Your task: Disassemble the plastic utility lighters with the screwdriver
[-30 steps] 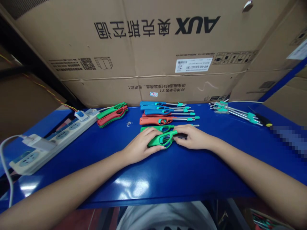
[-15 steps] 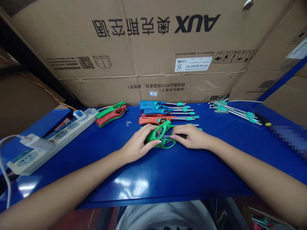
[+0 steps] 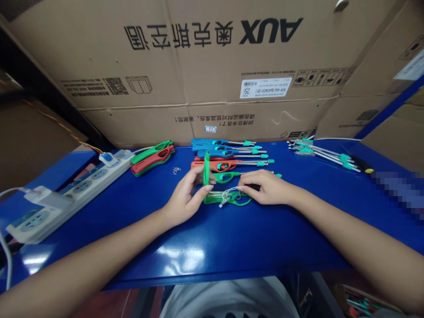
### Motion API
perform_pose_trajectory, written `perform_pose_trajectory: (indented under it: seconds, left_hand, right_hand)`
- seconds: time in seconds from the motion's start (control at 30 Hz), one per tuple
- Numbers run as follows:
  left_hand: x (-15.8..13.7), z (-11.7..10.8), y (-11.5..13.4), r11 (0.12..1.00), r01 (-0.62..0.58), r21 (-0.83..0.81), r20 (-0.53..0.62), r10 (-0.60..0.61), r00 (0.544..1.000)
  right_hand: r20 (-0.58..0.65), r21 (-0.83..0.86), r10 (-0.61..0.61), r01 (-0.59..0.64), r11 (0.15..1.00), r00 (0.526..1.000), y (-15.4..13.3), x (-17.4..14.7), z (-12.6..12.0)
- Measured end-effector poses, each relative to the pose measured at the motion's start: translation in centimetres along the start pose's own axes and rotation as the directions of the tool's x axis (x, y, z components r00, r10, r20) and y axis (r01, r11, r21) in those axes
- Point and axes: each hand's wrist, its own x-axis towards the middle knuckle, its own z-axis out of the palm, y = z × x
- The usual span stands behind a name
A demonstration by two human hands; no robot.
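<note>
My left hand (image 3: 187,194) pinches a green lighter casing half (image 3: 206,170), held on edge. Below it on the table lies another green casing half (image 3: 212,198) with a trigger-guard loop. Thin white wires (image 3: 229,191) with a small greyish part (image 3: 221,204) at their end pass over that half to the fingertips of my right hand (image 3: 263,187), which is closed on them. Something dark, which I cannot identify, shows under the right fingers. Just behind the hands lies a green lighter (image 3: 228,177), partly hidden by the left hand.
Behind are an orange lighter (image 3: 215,165) and several blue lighters (image 3: 208,145). Red and green casings (image 3: 153,160) and tiny screws (image 3: 176,170) lie left, beside a power strip (image 3: 81,187). Metal lighter rods (image 3: 326,154) and a screwdriver (image 3: 362,164) lie right. A cardboard sheet (image 3: 159,92) stands behind.
The green casing half in my left hand has been lifted and turned on edge, away from the lower half. The lower half, wires and small greyish part are now exposed. My right hand has barely moved.
</note>
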Motion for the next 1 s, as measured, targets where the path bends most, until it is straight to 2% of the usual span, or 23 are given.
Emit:
perform_pose_trajectory:
  seconds: [0.1, 0.17, 0.23, 0.33, 0.5, 0.6, 0.7, 0.8, 0.9, 1.0]
  left_hand:
    - [0.2, -0.3, 0.1, 0.999, 0.036, 0.004, -0.082, -0.036, 0.996]
    - [0.3, -0.5, 0.1, 0.992, 0.085, 0.089, -0.086, -0.078, 0.993]
    - [0.4, -0.6, 0.0, 0.968, 0.114, 0.226, -0.037, -0.108, 0.993]
    - [0.6, -0.5, -0.3, 0.923, 0.068, 0.379, 0.093, -0.112, 0.989]
    - [0.5, -0.2, -1.2, 0.923, 0.003, 0.385, 0.194, -0.084, 0.977]
    - [0.6, -0.2, -1.3, 0.932, -0.019, 0.363, 0.203, -0.060, 0.977]
    - [1.1, -0.8, -0.6, 0.920, -0.041, 0.389, 0.203, -0.042, 0.978]
    - [1.9, -2.2, 0.5, 0.896, -0.080, 0.437, 0.294, -0.058, 0.954]
    - [2.5, -4.1, 1.1, 0.884, -0.057, 0.464, 0.346, -0.122, 0.930]
    - [2.9, -4.7, 1.1, 0.907, 0.089, 0.412, 0.242, -0.203, 0.949]
  right_hand:
    - [-0.003, -0.009, 0.008, -0.008, 1.000, 1.000, 0.4, -0.1, -0.1]
    - [-0.032, 0.009, 0.011, -0.010, 1.000, 0.999, 0.4, -0.1, -0.2]
    - [-0.060, 0.021, 0.015, -0.014, 1.000, 0.998, 0.3, -0.1, -0.3]
    - [-0.076, 0.026, 0.015, -0.013, 1.000, 0.997, -0.2, 0.0, -0.6]
    - [-0.095, 0.049, 0.037, -0.032, 0.998, 0.995, -0.7, 0.0, -0.9]
    - [-0.106, 0.021, 0.030, -0.028, 0.999, 0.994, -0.5, -0.1, -1.0]
    - [-0.142, -0.027, -0.025, 0.022, 0.999, 0.990, -0.4, -0.1, -1.5]
    - [-0.153, -0.017, -0.087, 0.085, 0.996, 0.984, -0.2, -0.2, -2.6]
    - [-0.262, 0.022, -0.044, 0.052, 0.998, 0.964, 0.2, -0.6, -4.3]
    - [-0.437, 0.135, 0.116, -0.063, 0.989, 0.892, 0.7, -1.0, -5.5]
